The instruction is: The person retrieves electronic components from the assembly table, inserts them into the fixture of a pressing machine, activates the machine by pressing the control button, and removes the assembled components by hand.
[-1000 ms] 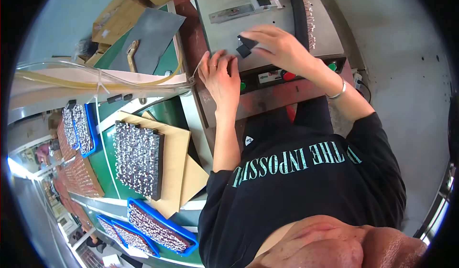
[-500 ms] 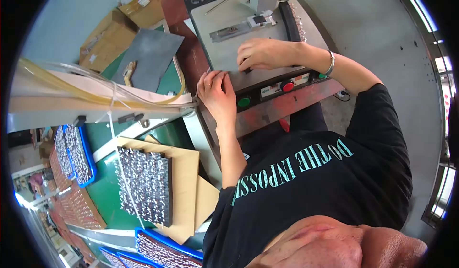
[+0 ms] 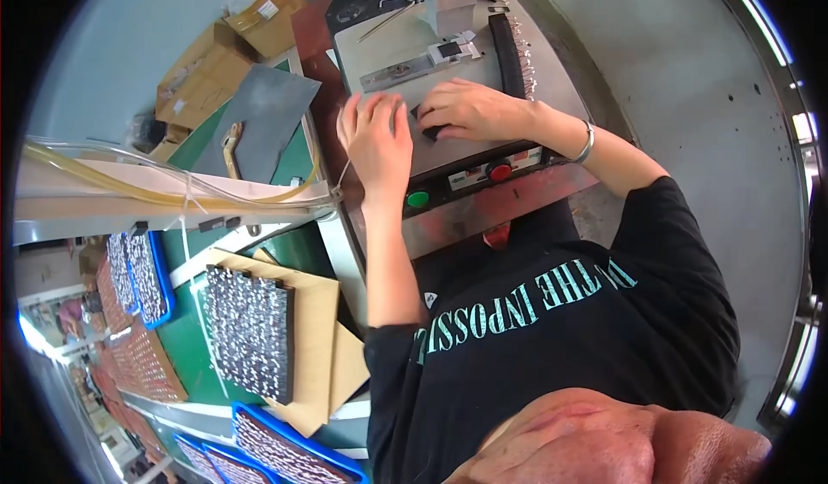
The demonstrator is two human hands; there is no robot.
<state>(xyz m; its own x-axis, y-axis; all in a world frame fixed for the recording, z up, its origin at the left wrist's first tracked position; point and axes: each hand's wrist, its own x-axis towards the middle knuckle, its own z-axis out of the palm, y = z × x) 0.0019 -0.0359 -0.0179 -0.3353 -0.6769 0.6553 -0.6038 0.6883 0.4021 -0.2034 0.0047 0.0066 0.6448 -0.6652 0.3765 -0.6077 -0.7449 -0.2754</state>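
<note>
My right hand is over the pale machine plate, fingers bent around a small black block that they partly cover. My left hand is raised at the plate's left edge, close to the right one, its fingers apart and holding nothing visible. Beyond the hands lies a metal fixture with a dark piece at its right end, below a grey metal press head. To the right rests a black row of parts with thin metal ends sticking out.
A green button and a red button are on the machine front. Left of it, a green bench holds a grey sheet and a block of black parts on cardboard. Blue trays and cardboard boxes stand around.
My left hand has lifted from the plate's front edge and moved up, its fingers spreading. My right hand still has the black block, now more exposed. The whole view has shifted slightly.
</note>
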